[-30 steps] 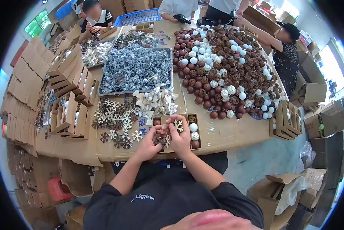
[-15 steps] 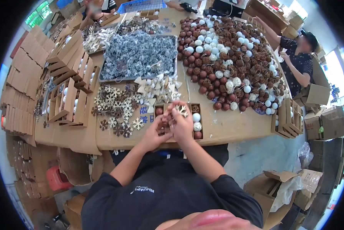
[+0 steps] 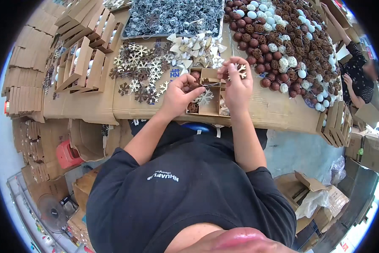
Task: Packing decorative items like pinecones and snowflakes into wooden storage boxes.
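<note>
My left hand (image 3: 177, 96) is closed, thumb and fingers together, over the left side of a divided cardboard box (image 3: 208, 109). A whitish snowflake ornament (image 3: 205, 97) shows just under its thumb tip, and a dark thin piece with string (image 3: 206, 82) by its fingertips; their exact hold is partly hidden. My right hand (image 3: 239, 89) pinches a pale wooden snowflake ornament (image 3: 241, 71) above the box's right side. Inside the box are a red-brown ball (image 3: 195, 75) and a brown wicker ball (image 3: 193, 108); my hands cover other compartments.
Beyond the box lie loose snowflakes (image 3: 139, 67), pale wooden pieces (image 3: 198, 49) and a tray of silvery ornaments (image 3: 172, 36). A big heap of balls (image 3: 278, 50) spreads at right. Filled boxes stand left (image 3: 82, 67) and right (image 3: 337, 122). A co-worker (image 3: 360, 80) is at far right.
My hands have moved apart, the right one going rightward with its pale snowflake. A whitish snowflake now shows below my left thumb. The view has tilted down toward me.
</note>
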Motion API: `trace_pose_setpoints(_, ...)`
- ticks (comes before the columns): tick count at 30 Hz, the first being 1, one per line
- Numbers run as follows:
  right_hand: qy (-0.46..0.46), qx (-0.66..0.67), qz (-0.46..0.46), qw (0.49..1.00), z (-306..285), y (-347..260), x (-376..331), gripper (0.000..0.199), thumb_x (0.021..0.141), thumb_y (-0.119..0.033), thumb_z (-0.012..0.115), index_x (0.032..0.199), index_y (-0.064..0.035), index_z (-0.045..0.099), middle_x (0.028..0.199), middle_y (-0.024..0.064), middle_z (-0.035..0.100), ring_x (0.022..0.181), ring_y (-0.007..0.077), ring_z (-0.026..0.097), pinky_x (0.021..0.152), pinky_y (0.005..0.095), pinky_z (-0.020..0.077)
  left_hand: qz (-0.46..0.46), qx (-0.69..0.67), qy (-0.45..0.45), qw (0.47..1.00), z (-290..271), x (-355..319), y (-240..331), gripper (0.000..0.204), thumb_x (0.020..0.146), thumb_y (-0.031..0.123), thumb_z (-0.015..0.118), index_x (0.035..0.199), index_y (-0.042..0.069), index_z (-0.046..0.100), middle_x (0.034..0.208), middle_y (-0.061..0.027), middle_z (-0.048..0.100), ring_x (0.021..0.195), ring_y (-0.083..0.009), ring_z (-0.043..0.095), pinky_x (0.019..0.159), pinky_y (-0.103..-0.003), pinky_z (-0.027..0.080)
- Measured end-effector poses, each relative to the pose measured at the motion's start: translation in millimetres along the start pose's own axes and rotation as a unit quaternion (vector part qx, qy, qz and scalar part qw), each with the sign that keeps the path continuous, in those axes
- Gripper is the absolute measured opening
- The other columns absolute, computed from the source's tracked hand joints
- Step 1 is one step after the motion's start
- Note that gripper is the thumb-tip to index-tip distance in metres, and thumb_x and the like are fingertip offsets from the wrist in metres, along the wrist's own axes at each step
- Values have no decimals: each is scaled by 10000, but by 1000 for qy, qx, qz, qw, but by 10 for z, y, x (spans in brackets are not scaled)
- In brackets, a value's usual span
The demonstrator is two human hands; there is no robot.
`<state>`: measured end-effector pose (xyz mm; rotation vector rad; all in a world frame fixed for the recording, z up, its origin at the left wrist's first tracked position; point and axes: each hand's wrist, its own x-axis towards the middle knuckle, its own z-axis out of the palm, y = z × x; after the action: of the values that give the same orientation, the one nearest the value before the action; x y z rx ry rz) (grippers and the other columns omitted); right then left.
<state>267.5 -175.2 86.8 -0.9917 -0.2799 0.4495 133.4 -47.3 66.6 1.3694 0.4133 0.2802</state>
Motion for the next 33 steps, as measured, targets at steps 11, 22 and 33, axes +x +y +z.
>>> trace_pose_setpoints(11,-134,-304,71,941,-46,-24,-278,158,901,-55,709,1039,-26,639,889,18,658,820,91,600,762,259,508,51,-80,59,994,-22,-19,21,137,962,91,698,1046,28,611,878,10,651,776,-42,604,677,-201,494)
trace_pose_setpoints(22,-122,-436,-183,872,-3,71,-290,255,800,-97,789,994,-25,641,1001,133,636,895,310,656,776,384,534,126,40,85,988,110,-40,59,130,938,14,673,1065,0,650,917,-12,674,798,-53,602,741,-220,505)
trace_pose_setpoints(33,-31,-430,-155,889,-19,113,-257,137,854,-57,711,945,-2,625,870,125,636,712,251,645,662,360,519,138,236,54,960,-25,-69,74,144,898,32,696,1037,2,676,878,-37,672,787,-85,630,733,-241,517)
